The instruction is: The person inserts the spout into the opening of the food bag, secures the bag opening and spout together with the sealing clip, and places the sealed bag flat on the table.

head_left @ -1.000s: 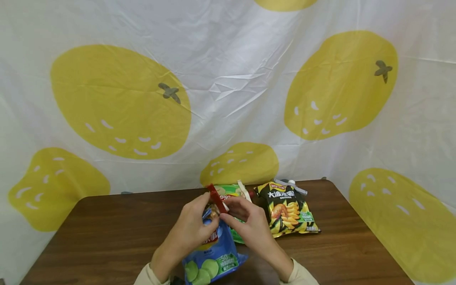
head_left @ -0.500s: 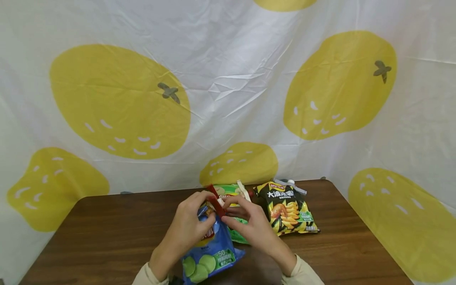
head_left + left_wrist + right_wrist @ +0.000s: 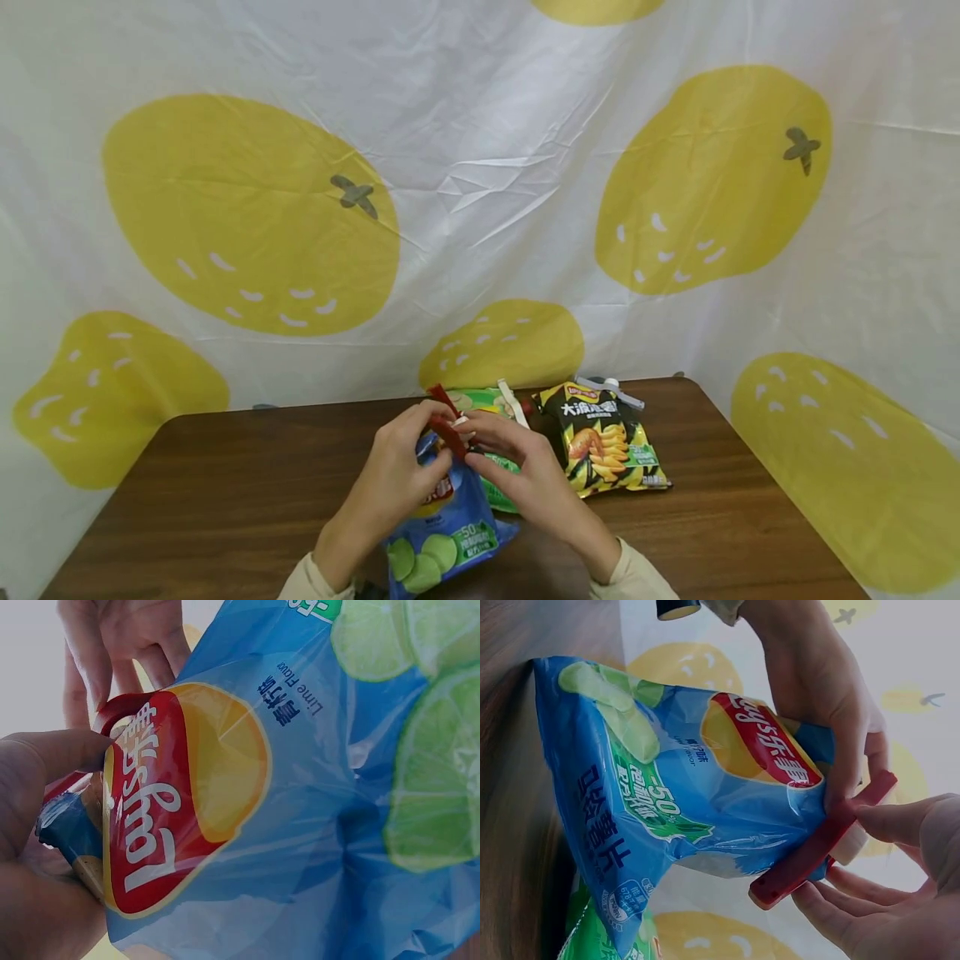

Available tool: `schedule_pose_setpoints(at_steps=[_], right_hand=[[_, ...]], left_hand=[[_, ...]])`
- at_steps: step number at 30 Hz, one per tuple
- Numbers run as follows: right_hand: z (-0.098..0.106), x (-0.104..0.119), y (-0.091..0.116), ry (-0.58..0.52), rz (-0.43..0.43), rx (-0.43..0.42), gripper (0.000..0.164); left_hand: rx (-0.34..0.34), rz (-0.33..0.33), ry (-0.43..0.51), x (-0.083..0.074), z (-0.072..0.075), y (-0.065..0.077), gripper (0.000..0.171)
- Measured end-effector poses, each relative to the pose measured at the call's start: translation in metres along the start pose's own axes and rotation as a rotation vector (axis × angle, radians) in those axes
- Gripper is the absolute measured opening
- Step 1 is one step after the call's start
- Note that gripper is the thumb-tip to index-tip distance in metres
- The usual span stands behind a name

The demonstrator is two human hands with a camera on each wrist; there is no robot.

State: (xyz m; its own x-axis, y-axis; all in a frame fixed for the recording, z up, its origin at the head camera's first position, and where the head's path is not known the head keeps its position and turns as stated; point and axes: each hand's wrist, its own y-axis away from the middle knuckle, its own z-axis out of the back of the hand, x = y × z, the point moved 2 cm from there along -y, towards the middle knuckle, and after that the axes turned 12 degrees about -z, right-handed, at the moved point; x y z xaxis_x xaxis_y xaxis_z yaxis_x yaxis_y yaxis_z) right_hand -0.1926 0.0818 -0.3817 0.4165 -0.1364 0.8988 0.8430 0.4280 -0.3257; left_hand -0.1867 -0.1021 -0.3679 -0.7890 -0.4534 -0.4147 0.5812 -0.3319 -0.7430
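Observation:
A blue lime-flavor Lay's chip bag stands tilted in front of the person, its top folded over. My left hand grips the folded top, thumb on the printed front. My right hand pinches a red bag clip with a white cap. In the right wrist view, one red bar of the clip lies across the front of the bag's top edge, with left fingertips right at it. More red shows behind the bar, partly hidden by fingers. The left wrist view shows the bag's red and yellow logo close up.
Behind the hands lies a green chip bag with a white clip on its top. A black chip bag lies to the right, a grey clip with a white cap at its top. All rest on a brown wooden table.
The clip's front bar has tipped down toward the bag and now shows apart from the other bar. Both hands have shifted only slightly. The green and black bags stay put.

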Motion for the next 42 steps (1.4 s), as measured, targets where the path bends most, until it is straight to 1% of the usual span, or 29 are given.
schedule_pose_setpoints(at_steps=[3, 5, 8, 10, 13, 18, 23, 25, 27, 31, 34, 36, 39, 42], right_hand=[[0.001, 0.0, 0.001, 0.004, -0.014, -0.014, 0.032], [0.001, 0.0, 0.001, 0.022, 0.007, -0.034, 0.032], [-0.001, 0.0, 0.001, 0.08, 0.059, -0.07, 0.032], [-0.004, 0.0, 0.0, 0.12, 0.112, -0.092, 0.032], [-0.008, 0.001, 0.0, 0.141, 0.17, -0.109, 0.033], [-0.012, -0.003, 0.0, 0.144, 0.222, -0.125, 0.033], [-0.012, -0.007, -0.002, 0.215, 0.277, -0.172, 0.033], [-0.011, -0.007, -0.003, 0.227, 0.273, -0.191, 0.032], [-0.009, -0.008, -0.003, 0.211, 0.249, -0.203, 0.031], [-0.006, -0.009, -0.004, 0.138, 0.176, -0.197, 0.03], [-0.006, -0.01, -0.003, 0.104, 0.148, -0.182, 0.03], [-0.007, -0.009, -0.002, 0.092, 0.127, -0.167, 0.031], [-0.009, -0.007, -0.002, 0.085, 0.105, -0.156, 0.034], [-0.011, -0.005, -0.002, 0.082, 0.092, -0.16, 0.036]], left_hand=[[-0.002, -0.002, 0.02, 0.0, 0.0, 0.0, 0.037], [-0.004, -0.009, 0.037, 0.0, -0.001, 0.0, 0.039], [-0.011, -0.014, 0.054, 0.0, -0.002, 0.0, 0.043], [-0.019, -0.014, 0.056, 0.0, -0.002, 0.0, 0.047], [-0.021, -0.003, 0.052, 0.0, -0.002, 0.0, 0.053], [0.014, 0.005, 0.048, 0.0, -0.003, 0.001, 0.061], [0.06, -0.02, 0.076, 0.0, -0.001, 0.001, 0.065], [0.063, -0.021, 0.088, 0.0, 0.001, 0.0, 0.067], [0.051, -0.023, 0.096, -0.001, 0.002, 0.0, 0.067], [0.008, -0.043, 0.057, -0.001, 0.0, -0.001, 0.071], [-0.015, -0.05, 0.031, -0.002, -0.002, 0.0, 0.077], [-0.035, -0.039, 0.021, -0.002, -0.003, 0.0, 0.079], [-0.061, -0.016, 0.02, -0.003, -0.004, 0.0, 0.078], [-0.058, 0.002, 0.035, -0.003, -0.004, 0.0, 0.073]])
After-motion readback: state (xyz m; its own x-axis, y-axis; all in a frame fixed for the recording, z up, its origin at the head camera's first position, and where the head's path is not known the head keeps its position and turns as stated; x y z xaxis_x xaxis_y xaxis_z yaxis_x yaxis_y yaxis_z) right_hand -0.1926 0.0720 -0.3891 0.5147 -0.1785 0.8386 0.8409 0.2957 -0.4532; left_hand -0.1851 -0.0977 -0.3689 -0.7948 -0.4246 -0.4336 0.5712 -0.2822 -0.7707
